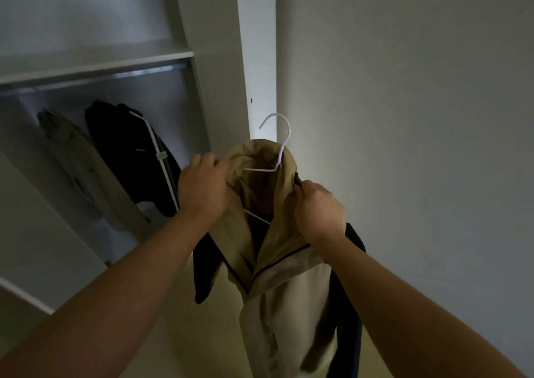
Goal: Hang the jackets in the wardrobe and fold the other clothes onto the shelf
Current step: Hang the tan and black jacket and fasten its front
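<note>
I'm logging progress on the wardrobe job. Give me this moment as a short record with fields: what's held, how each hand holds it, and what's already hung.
held item: beige jacket on a white hanger
left hand: grips the jacket's collar
right hand: grips the jacket's front edge near the collar
hanger hook: free, not yet on the rail
already hanging under rail: black jacket, beige garment

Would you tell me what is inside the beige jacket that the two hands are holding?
A white hanger: its hook sticks out above the collar, and two wire stretches show in the beige jacket opening. Fabric covers its shoulder ends.
</note>
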### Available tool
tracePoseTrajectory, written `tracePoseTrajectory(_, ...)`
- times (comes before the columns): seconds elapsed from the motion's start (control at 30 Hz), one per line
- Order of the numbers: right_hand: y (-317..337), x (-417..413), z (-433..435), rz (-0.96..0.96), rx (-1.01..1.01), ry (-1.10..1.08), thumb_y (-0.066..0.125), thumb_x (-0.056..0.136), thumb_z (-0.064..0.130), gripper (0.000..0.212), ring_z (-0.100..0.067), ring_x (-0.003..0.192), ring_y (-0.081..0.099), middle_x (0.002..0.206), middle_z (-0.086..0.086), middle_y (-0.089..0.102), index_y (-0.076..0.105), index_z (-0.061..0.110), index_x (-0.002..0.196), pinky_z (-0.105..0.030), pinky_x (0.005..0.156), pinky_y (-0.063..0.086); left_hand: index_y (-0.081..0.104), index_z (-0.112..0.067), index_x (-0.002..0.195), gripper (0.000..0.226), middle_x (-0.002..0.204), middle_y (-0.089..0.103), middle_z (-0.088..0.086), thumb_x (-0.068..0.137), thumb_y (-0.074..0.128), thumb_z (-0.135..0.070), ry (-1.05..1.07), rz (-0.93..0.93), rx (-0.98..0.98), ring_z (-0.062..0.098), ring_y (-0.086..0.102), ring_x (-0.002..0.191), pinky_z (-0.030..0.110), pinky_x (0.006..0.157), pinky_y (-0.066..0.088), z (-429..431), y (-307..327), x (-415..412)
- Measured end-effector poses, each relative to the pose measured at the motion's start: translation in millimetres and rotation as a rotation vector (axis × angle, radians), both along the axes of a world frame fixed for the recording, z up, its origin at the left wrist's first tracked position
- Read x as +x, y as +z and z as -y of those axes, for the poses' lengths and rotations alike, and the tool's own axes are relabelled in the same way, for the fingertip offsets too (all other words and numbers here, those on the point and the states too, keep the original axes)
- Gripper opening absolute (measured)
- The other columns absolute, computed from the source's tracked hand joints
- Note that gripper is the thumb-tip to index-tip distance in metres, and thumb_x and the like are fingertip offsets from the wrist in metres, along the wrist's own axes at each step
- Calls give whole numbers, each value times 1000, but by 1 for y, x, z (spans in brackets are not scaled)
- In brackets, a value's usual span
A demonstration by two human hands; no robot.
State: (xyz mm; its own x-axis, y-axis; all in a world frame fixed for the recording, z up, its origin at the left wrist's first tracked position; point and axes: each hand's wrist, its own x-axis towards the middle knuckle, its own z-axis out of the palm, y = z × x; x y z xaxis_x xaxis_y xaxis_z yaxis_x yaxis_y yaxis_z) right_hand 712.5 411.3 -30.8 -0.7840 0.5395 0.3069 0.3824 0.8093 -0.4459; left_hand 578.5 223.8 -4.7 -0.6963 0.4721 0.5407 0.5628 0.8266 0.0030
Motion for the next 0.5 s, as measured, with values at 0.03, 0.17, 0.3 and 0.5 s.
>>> tracePoseTrajectory(0.03, 0, -8, 4, 1, -8, -7, 40, 108, 31, 26, -12, 67, 52, 87, 4, 57, 62, 16, 108, -28, 63, 46, 66, -15, 92, 21, 94, 60, 7, 77, 78, -7, 36, -13, -9, 27, 57, 84, 39, 63, 54, 5, 2, -3)
tracePoseTrajectory(0.17, -3, -43, 26, -15, -20, -33, 42, 107, 30, 25, -5, 59, 43, 86, 4, 57, 62, 16, 104, -27, 60, 39, 60, -17, 95, 21, 91, 57, 6, 82, 76, -14, 106, 185, 147, 24, 59, 74, 38, 59, 55, 17, 3, -15)
tracePoseTrajectory(0.3, -6, -86, 54, -58, 28, -25, 47, 106, 26, 21, -2, 54, 37, 80, 6, 51, 63, 15, 99, -19, 51, 30, 41, -25, 137, 65, 127, 46, 12, 82, 74, -39, 282, 580, 248, 26, 55, 87, 28, 54, 37, 26, -8, -49)
tracePoseTrajectory(0.5, -14, -145, 71, -56, -15, -33, 43, 106, 31, 25, -1, 56, 39, 89, 6, 62, 64, 18, 102, -18, 49, 28, 62, -18, 102, 40, 98, 68, 7, 76, 75, -44, 270, 1029, 569, 22, 68, 76, 23, 44, 47, 67, -16, -147)
